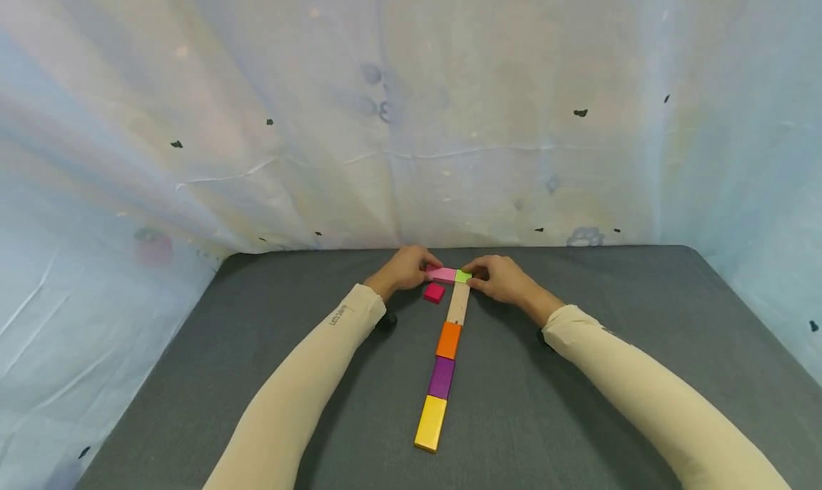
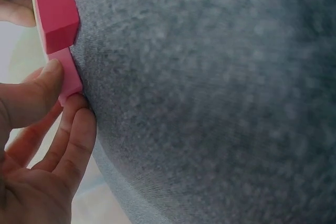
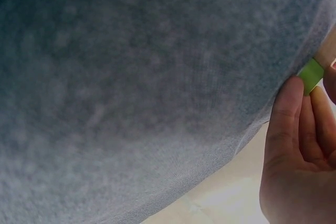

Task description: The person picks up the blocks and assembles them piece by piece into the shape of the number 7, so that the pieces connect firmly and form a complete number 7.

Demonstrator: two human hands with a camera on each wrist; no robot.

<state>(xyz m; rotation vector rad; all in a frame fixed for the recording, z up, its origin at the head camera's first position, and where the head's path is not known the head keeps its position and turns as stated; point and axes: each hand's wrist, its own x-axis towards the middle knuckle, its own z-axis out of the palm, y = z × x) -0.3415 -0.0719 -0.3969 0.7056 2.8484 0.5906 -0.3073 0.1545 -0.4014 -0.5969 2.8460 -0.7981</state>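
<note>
My left hand (image 1: 406, 267) pinches the outer end of a pink block (image 1: 442, 274) between thumb and fingers, and the left wrist view shows that grip close up. At the pink block's other end sits a light green block (image 1: 463, 277). Fingers of my right hand (image 1: 504, 279) pinch this green block, which also shows in the right wrist view (image 3: 311, 76). A plain wooden block (image 1: 458, 303) runs from the green one toward me. Close below the pink block lies a separate red block (image 1: 434, 292).
Below the wooden block the line continues with an orange block (image 1: 448, 340), a purple block (image 1: 441, 377) and a yellow block (image 1: 430, 423). All lie on a table with a dark grey cloth (image 1: 270, 376). A pale printed curtain (image 1: 449, 119) hangs behind the table's far edge.
</note>
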